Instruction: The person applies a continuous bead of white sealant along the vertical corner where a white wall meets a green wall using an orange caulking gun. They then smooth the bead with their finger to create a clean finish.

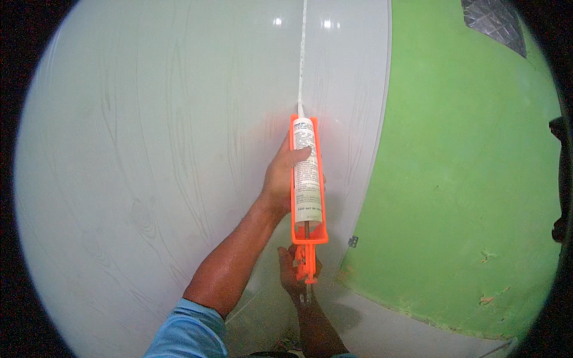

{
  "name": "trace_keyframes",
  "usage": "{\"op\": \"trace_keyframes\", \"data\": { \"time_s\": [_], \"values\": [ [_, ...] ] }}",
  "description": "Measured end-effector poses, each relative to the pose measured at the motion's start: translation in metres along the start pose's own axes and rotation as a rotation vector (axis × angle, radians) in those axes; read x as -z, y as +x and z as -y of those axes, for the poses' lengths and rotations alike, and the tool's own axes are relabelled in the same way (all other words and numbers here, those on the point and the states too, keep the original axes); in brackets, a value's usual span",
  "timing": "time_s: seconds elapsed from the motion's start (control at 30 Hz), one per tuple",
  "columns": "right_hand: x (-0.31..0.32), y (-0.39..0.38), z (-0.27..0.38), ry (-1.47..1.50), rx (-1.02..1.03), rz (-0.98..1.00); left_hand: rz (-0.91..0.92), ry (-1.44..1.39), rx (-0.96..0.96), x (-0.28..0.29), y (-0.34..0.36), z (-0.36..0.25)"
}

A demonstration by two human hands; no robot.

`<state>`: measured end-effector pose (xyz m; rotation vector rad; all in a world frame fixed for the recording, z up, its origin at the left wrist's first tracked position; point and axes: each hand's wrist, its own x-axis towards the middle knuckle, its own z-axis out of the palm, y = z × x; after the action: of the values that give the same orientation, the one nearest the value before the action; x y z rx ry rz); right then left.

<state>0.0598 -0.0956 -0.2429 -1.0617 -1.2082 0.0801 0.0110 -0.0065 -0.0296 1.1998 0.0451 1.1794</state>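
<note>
An orange caulking gun [323,203] points up the panel, loaded with a white sealant cartridge [307,185] covered in small print. My left hand [279,179] grips the front part of the gun from the left, its thumb lying over the cartridge. Lower down, my right hand [287,275] is closed round the handle and trigger end; the gun hides some of its fingers. The white nozzle [301,110] rests at the lower end of a thin white sealant bead [302,53], which runs straight up to the top of the view.
Pale glossy panels [149,149] with faint wavy grain fill the left and middle. Right of the panel's edge is a green wall [453,179] with chipped patches low down. A small metal clip [353,241] sits at that edge. Dark quilted-looking material [495,24] shows at the upper right.
</note>
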Motion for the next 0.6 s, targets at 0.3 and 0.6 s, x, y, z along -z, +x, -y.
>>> {"op": "trace_keyframes", "data": {
  "time_s": [0.3, 0.6],
  "values": [
    [0.0, -0.001, 0.01, -0.01, -0.063, 0.026, 0.038, -0.003, -0.006, 0.0, -0.001, -0.004],
    [0.014, 0.008, 0.01, -0.013, 0.196, 0.159, 0.065, -0.005, -0.035, -0.003, 0.0, -0.004]
  ]
}}
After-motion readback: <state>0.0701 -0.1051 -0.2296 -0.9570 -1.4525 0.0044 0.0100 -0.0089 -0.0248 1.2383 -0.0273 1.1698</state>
